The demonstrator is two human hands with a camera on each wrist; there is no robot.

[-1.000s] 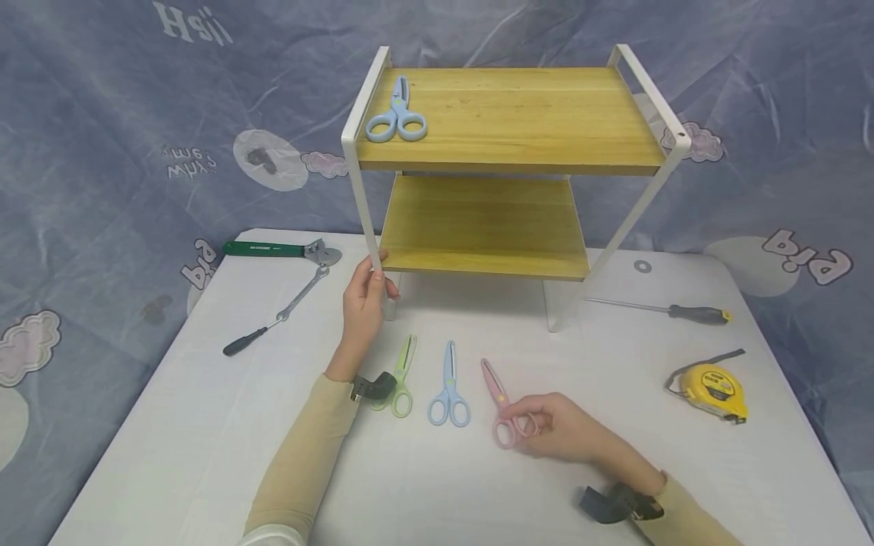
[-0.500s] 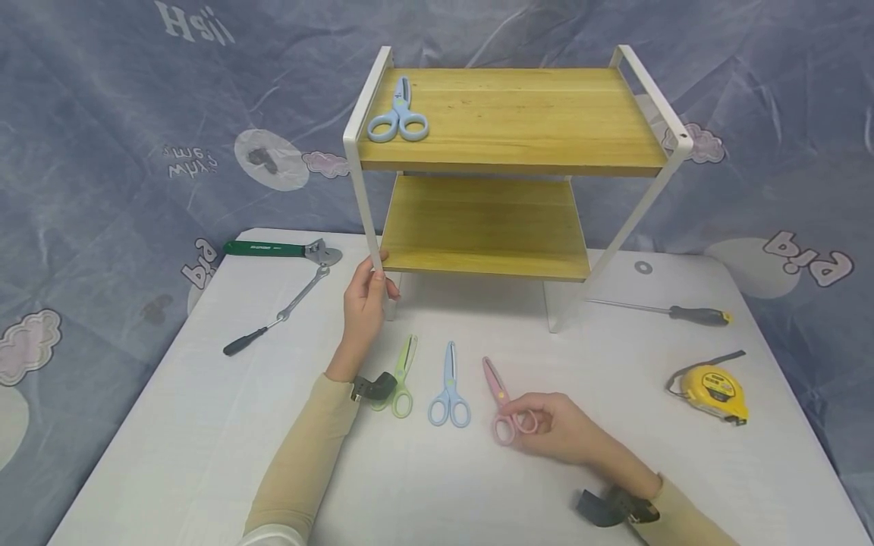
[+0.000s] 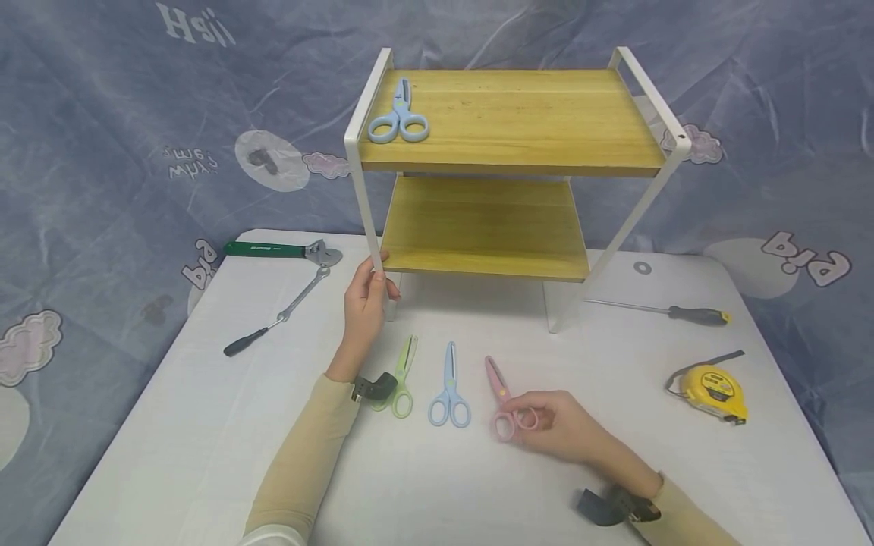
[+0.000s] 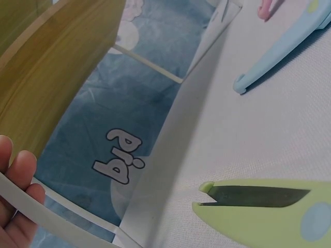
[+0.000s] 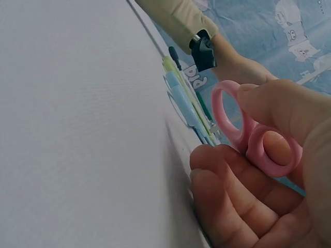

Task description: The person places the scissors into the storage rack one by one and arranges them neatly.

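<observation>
My left hand [image 3: 363, 307] holds the white front left post [image 3: 362, 197] of a two-tier wooden shelf [image 3: 519, 114], near its lower board. My right hand [image 3: 563, 428] pinches pink scissors [image 3: 501, 393] at the handle loops; in the right wrist view those pink loops [image 5: 226, 111] are off the table between thumb and fingers. Left of them on the table lie blue scissors [image 3: 448, 393] and green scissors [image 3: 405, 368], the green ones partly hidden by the left wrist camera. Another pair of blue scissors [image 3: 398, 114] rests at the left of the upper board.
On the left of the table lie a green-handled adjustable wrench [image 3: 273, 249], a spanner [image 3: 303, 294] and a dark-handled tool [image 3: 246, 341]. To the right are a screwdriver [image 3: 696, 315], a yellow tape measure [image 3: 715, 390] and a grey washer [image 3: 642, 268].
The pink scissors have shifted slightly forward and to the right in my right hand, their loops a little higher in view. My left hand stays on the shelf post.
</observation>
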